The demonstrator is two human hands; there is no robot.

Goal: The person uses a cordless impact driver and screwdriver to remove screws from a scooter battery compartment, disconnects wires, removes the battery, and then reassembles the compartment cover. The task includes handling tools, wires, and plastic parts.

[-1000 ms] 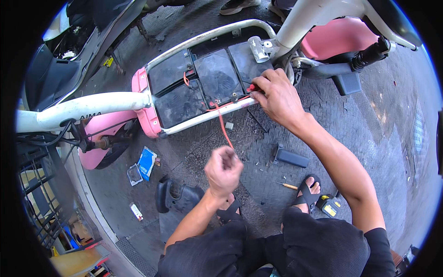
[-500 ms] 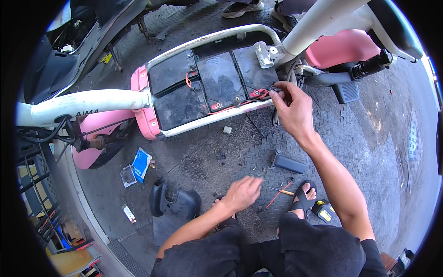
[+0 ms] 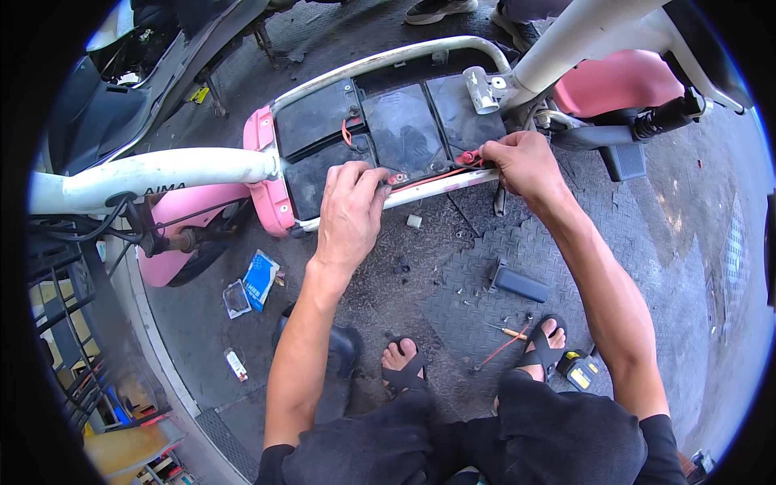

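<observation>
Several black batteries [image 3: 400, 125] lie in the floor frame [image 3: 461, 184] of a white and pink electric scooter. A red wire [image 3: 440, 175] runs along their near edge between my hands. My right hand [image 3: 529, 168] is closed in a pinch on the wire's right part, beside a red-covered terminal [image 3: 468, 157]. My left hand [image 3: 349, 217] has its fingers curled together over the near middle of the batteries, by another red terminal [image 3: 397, 179]. What its fingertips hold, if anything, is hidden. A short red wire [image 3: 347, 133] loops between two batteries on the left.
On the ground lie a dark oblong part [image 3: 522, 284], a screwdriver [image 3: 513, 332], a loose red wire [image 3: 503, 349], a yellow and black power tool [image 3: 579, 370] and a blue packet [image 3: 260, 279]. A black plastic part [image 3: 343, 352] sits behind my left forearm. Another person's shoes [image 3: 440, 10] show at the back.
My left hand has risen from above the ground near my knees to the batteries' near edge. My right hand stays at the right end, its wrist turned. The view has shifted slightly.
</observation>
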